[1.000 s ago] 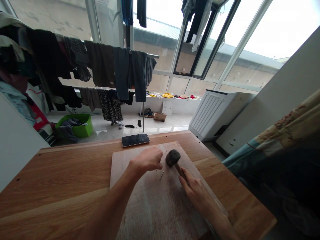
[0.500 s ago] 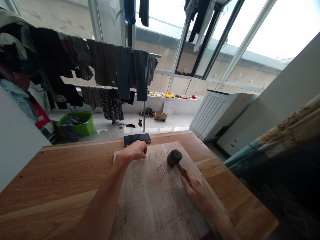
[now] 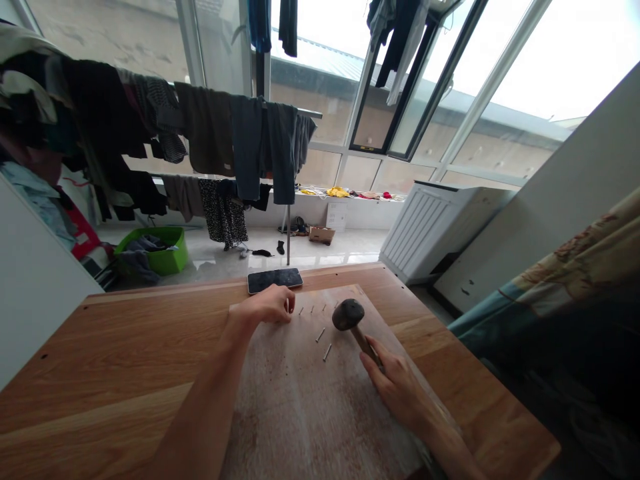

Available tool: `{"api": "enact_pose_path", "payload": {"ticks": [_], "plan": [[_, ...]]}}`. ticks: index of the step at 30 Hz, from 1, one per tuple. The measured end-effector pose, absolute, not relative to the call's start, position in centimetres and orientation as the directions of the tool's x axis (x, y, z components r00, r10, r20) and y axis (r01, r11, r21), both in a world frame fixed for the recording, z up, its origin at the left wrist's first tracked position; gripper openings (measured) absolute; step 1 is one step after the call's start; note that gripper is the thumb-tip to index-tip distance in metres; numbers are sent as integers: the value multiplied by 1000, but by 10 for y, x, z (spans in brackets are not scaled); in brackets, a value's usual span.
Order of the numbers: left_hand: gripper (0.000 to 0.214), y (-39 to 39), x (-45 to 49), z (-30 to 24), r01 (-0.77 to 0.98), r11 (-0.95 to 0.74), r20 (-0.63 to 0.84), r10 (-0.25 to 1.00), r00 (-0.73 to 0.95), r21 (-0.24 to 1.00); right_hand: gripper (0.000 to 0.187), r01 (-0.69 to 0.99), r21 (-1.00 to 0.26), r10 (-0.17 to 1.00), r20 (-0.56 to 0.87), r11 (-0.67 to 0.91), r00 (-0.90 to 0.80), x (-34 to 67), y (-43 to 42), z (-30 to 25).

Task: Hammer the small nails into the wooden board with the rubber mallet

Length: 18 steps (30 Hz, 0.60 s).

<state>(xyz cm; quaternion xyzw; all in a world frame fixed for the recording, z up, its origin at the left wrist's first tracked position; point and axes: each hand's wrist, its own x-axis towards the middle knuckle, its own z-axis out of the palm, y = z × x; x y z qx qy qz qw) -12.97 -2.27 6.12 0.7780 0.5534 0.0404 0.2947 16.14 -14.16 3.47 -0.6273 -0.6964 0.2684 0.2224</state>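
Observation:
On a worn wooden board (image 3: 305,413), my left hand (image 3: 273,305) is closed in a pinch near the far left part. A thin pale nail (image 3: 288,305) shows between its thumb and finger. To its right, several nails (image 3: 313,309) stand upright in a row. Two longer nails, one nearer (image 3: 327,353) and one farther (image 3: 320,335), lie loose on the board. My right hand (image 3: 393,373) grips the wooden handle of a hammer (image 3: 349,315). The dark hammer head is over the right end of the row and partly hides it. Small dark holes dot the board's left side.
A phone (image 3: 275,280) lies at the table's far edge, just beyond my left hand. The board rests on a wooden table (image 3: 125,353). Beyond are a green basin (image 3: 173,250), a drying rack with clothes (image 3: 205,127), and a white ribbed unit (image 3: 425,223). A curtain (image 3: 560,287) hangs on the right.
My left fingers have shifted slightly, and the pale nail between them now shows. The hammer stays in my right hand, its head moved very slightly left.

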Motion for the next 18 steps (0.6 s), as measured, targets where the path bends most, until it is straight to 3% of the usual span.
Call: {"api": "enact_pose_path", "payload": {"ticks": [5, 10, 18], "plan": [[17, -21, -133, 58, 827, -190, -257, 893, 370, 529, 50, 695, -717, 987, -72, 51, -147, 137, -139, 53], [15, -23, -134, 56, 815, -188, -249, 893, 374, 549, 40, 634, -756, 959, -28, 163, -281, 105, -130, 67], [11, -20, -136, 50, 797, -218, -212, 894, 395, 563, 42, 717, -657, 944, -24, 232, -328, 86, -122, 63]]}}
